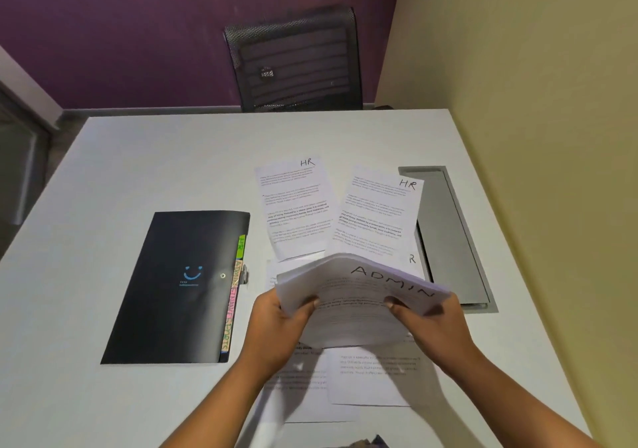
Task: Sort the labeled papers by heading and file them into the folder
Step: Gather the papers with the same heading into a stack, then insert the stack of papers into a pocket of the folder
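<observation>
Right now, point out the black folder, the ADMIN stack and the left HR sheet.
black folder (165, 292), head view, cover middle.
ADMIN stack (355, 290), head view, top sheet.
left HR sheet (295, 209), head view, page middle.

A single head-worn camera looks forward and steeply down, close over the white table (138, 171) from its near edge

Table (155, 157) open beyond, folder (172, 285) (closed) left

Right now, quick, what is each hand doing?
Left hand: grips the left edge of the paper stack headed ADMIN, thumb on top.
Right hand: grips the right edge of the same stack, thumb on top.
</observation>
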A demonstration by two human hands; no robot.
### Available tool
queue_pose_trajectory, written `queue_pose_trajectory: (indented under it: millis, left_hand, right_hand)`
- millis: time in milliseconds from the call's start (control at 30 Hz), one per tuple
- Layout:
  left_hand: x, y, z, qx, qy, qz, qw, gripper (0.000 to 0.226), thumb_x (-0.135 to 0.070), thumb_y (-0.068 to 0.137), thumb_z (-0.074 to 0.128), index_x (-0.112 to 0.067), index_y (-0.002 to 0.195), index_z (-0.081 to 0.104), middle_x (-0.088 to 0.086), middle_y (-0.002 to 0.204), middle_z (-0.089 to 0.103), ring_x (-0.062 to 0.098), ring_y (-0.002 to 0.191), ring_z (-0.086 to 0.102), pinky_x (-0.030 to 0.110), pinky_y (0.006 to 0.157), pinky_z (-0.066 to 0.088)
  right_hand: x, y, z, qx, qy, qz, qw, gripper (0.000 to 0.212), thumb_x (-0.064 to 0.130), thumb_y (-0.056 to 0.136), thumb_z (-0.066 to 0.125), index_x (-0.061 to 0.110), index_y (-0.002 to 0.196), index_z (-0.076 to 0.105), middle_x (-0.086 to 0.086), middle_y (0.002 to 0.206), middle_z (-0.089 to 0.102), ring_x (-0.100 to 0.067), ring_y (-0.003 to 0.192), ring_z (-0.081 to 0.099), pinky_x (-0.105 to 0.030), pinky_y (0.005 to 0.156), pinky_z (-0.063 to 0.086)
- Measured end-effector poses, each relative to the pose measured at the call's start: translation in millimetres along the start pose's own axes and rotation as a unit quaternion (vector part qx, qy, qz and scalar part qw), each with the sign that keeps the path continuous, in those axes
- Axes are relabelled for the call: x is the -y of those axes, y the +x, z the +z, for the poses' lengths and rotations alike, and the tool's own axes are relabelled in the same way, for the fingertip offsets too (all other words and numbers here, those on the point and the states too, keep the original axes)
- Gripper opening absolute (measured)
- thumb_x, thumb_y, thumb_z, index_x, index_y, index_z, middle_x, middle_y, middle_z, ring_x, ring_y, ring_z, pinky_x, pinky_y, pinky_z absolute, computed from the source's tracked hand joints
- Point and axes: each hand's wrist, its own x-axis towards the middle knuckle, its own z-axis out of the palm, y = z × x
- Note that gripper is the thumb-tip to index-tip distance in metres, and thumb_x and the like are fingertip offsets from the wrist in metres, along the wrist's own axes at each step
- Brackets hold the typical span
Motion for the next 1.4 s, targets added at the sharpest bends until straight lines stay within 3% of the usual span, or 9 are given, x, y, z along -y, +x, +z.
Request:
queue_pose_trajectory:
  millis: [133, 267, 467, 700, 767, 867, 1167, 1267, 1400]
  left_hand:
    - [-14.2, -6.6, -2.9, -0.006, -0.037, 0.039, 0.999, 0.045, 0.004, 0.085, 0.07, -0.038, 0.101, 0.074, -0.023, 0.096, 0.075, -0.001, 0.095, 0.069, 0.011, 0.081, 0.051]
    - [-4.7, -4.5, -3.5, 0.019, -0.037, 0.026, 0.999, 0.06, 0.002, 0.084, 0.072, -0.056, 0.098, 0.071, -0.025, 0.1, 0.073, -0.001, 0.099, 0.068, 0.011, 0.082, 0.051]
    - [48.2, -13.7, 7.3, 0.026, 0.005, -0.073, 0.997, 0.033, -0.012, 0.09, 0.069, -0.044, 0.097, 0.064, -0.042, 0.094, 0.067, -0.017, 0.095, 0.063, 0.01, 0.085, 0.047]
    - [73.7, -20.7, 2.8, 0.049, 0.034, -0.135, 0.989, 0.015, -0.023, 0.092, 0.067, -0.037, 0.092, 0.066, -0.013, 0.087, 0.07, -0.012, 0.076, 0.062, 0.014, 0.079, 0.048]
    - [77.5, -19.5, -1.5, 0.034, 0.034, -0.125, 0.991, 0.011, -0.022, 0.092, 0.067, -0.029, 0.085, 0.072, -0.011, 0.079, 0.073, -0.015, 0.07, 0.058, 0.015, 0.072, 0.046]
    - [75.1, -12.1, -15.2, 0.018, 0.026, -0.127, 0.991, 0.014, -0.016, 0.093, 0.066, -0.007, 0.099, 0.076, -0.009, 0.081, 0.077, -0.019, 0.069, 0.061, 0.009, 0.067, 0.048]
    - [95.7, -10.5, -61.6, -0.075, 0.1, -0.156, 0.98, 0.016, -0.022, 0.096, 0.059, -0.018, 0.082, 0.065, -0.003, 0.064, 0.067, 0.0, 0.056, 0.061, 0.025, 0.062, 0.052]
    - [112.2, -15.7, -81.4, -0.022, 0.258, -0.155, 0.953, 0.017, -0.036, 0.09, 0.065, -0.02, 0.095, 0.065, -0.007, 0.083, 0.067, 0.013, 0.076, 0.065, 0.033, 0.071, 0.055]
    - [135.3, -22.9, -106.0, 0.032, 0.469, -0.103, 0.877, 0.071, -0.058, 0.071, 0.074, -0.024, 0.129, 0.049, 0.0, 0.134, 0.05, 0.023, 0.126, 0.049, 0.037, 0.102, 0.043]
  right_hand:
    - [-2.1, -2.5, -4.0, -0.023, 0.04, 0.002, 0.999, 0.047, 0.023, 0.07, 0.086, 0.012, 0.112, 0.067, 0.001, 0.101, 0.077, -0.005, 0.09, 0.074, -0.02, 0.074, 0.059]
    - [-1.4, -1.9, -5.6, 0.067, -0.026, -0.075, 0.995, 0.042, 0.002, 0.079, 0.079, 0.019, 0.117, 0.071, 0.008, 0.115, 0.073, -0.01, 0.111, 0.066, -0.029, 0.092, 0.055]
    - [-32.3, -2.1, 3.6, 0.073, -0.08, 0.027, 0.994, 0.032, 0.021, 0.08, 0.079, 0.028, 0.109, 0.067, 0.014, 0.099, 0.074, -0.013, 0.103, 0.068, -0.024, 0.094, 0.049]
    - [-33.4, -14.0, 8.4, 0.04, -0.235, -0.077, 0.968, 0.012, 0.039, 0.086, 0.066, 0.039, 0.074, 0.067, 0.032, 0.064, 0.064, 0.023, 0.068, 0.057, 0.002, 0.062, 0.039]
    - [-34.7, -12.2, 8.3, 0.013, -0.232, -0.062, 0.971, 0.044, 0.047, 0.089, 0.067, 0.02, 0.055, 0.056, 0.014, 0.05, 0.052, 0.0, 0.048, 0.053, -0.012, 0.048, 0.035]
    - [-25.7, -11.5, 14.3, -0.002, -0.18, -0.04, 0.983, 0.02, 0.023, 0.092, 0.066, 0.031, 0.073, 0.066, 0.015, 0.055, 0.065, -0.008, 0.055, 0.062, -0.015, 0.048, 0.039]
    - [-21.9, -14.5, 48.3, -0.07, -0.134, -0.029, 0.988, 0.013, 0.019, 0.096, 0.063, 0.028, 0.098, 0.071, -0.006, 0.079, 0.077, -0.03, 0.071, 0.071, -0.028, 0.06, 0.053]
    - [-26.1, -17.5, 54.3, -0.088, -0.12, 0.002, 0.989, 0.012, 0.021, 0.095, 0.065, 0.031, 0.094, 0.073, -0.009, 0.076, 0.077, -0.04, 0.075, 0.071, -0.042, 0.065, 0.055]
    - [-23.2, -27.0, 60.4, -0.1, -0.095, 0.035, 0.99, 0.015, 0.018, 0.094, 0.065, 0.029, 0.088, 0.073, 0.013, 0.074, 0.077, -0.016, 0.067, 0.072, -0.026, 0.063, 0.055]
